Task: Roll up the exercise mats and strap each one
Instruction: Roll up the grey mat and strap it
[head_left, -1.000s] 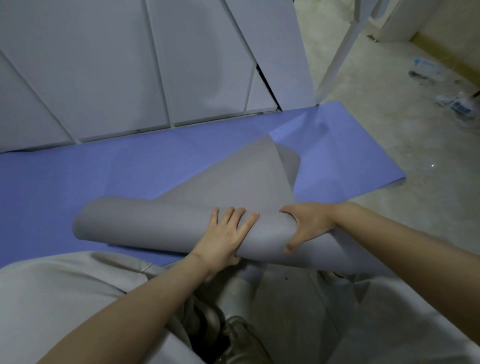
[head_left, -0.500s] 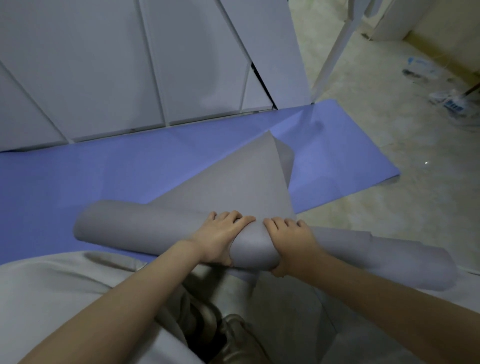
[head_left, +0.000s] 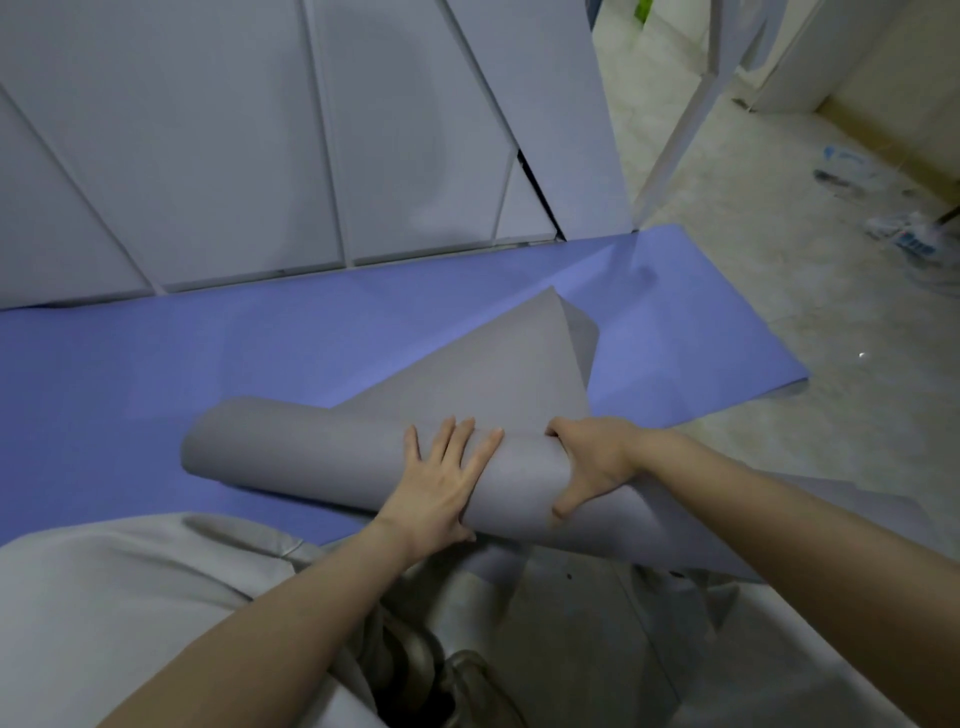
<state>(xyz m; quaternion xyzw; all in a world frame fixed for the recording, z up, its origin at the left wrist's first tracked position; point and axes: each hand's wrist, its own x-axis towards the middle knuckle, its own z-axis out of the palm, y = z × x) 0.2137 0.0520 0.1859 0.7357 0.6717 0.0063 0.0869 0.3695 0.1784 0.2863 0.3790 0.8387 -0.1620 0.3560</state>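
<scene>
1. Exercise mat (head_left: 208, 364) lies blue face up on the floor (head_left: 805, 291), far edge against white panels (head_left: 260, 156).
2. Near side is turned into a loose grey roll (head_left: 291, 441); a grey corner flap (head_left: 498, 364) lifts off it.
3. Left hand (head_left: 441, 483) lies flat on the roll, fingers straight and spread.
4. Right hand (head_left: 592, 462) grips the exercise mat's grey fold just beside it, fingers curled over, thumb under.
5. Plastic litter (head_left: 904, 239) on the floor, far right.

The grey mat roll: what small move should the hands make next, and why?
Probably push the grey roll forward a part-turn. The left hand lies flat on it, the right hand grips its outer layer, a loose grey flap stands up beyond, and much blue mat lies flat ahead.
</scene>
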